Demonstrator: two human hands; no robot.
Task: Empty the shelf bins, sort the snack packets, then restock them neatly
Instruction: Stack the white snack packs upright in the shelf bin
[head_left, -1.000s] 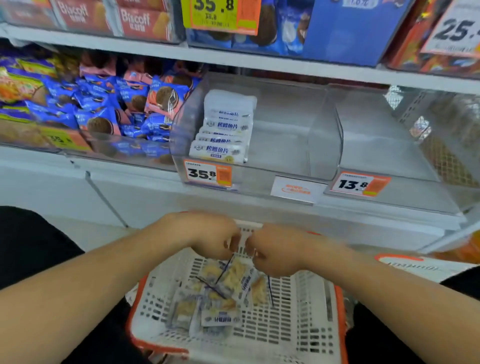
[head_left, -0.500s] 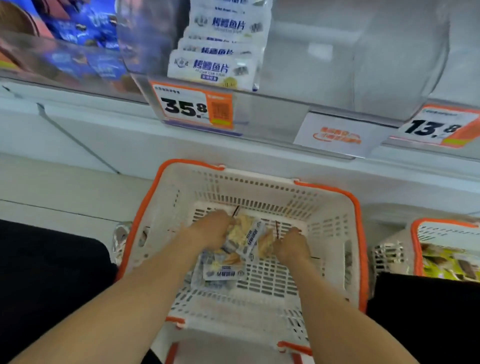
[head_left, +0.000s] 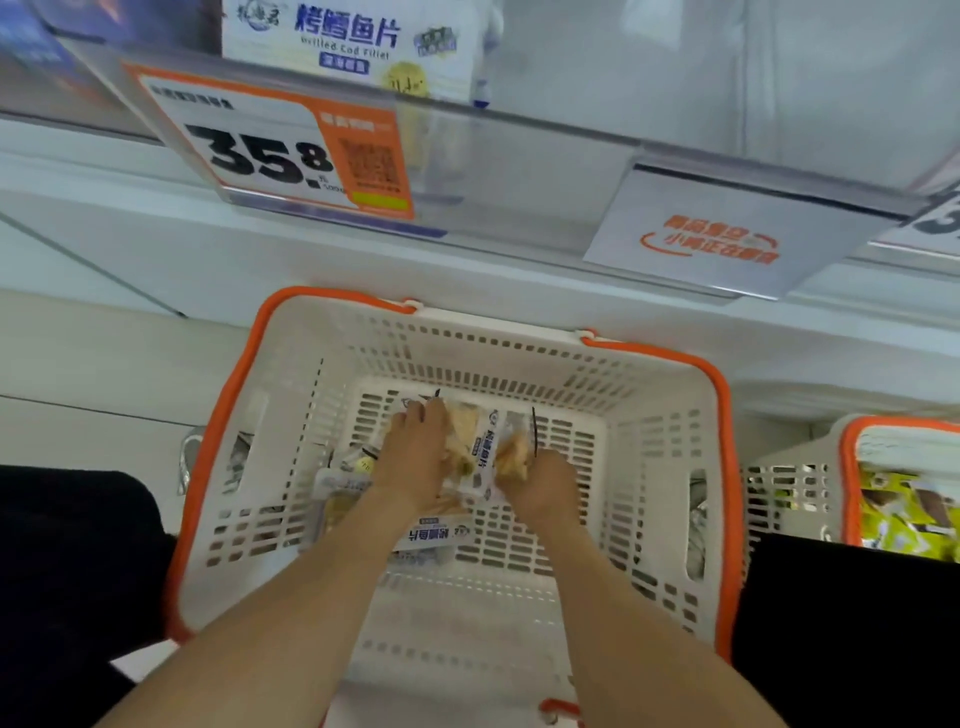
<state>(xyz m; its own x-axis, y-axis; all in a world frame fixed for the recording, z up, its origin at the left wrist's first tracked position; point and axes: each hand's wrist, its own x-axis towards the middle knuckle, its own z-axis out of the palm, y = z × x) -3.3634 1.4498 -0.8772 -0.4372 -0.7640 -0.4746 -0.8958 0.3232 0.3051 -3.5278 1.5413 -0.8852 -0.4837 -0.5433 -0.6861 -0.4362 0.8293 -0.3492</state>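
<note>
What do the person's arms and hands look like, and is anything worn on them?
Both forearms are bare as far as the picture shows: no sleeve covers the left forearm or the right forearm. The left hand and the right hand wear no gloves. No watch, bracelet or ring is visible.

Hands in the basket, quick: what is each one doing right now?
Left hand: closed, gripping the snack packets in the basket.
Right hand: closed, gripping the same packets.
</note>
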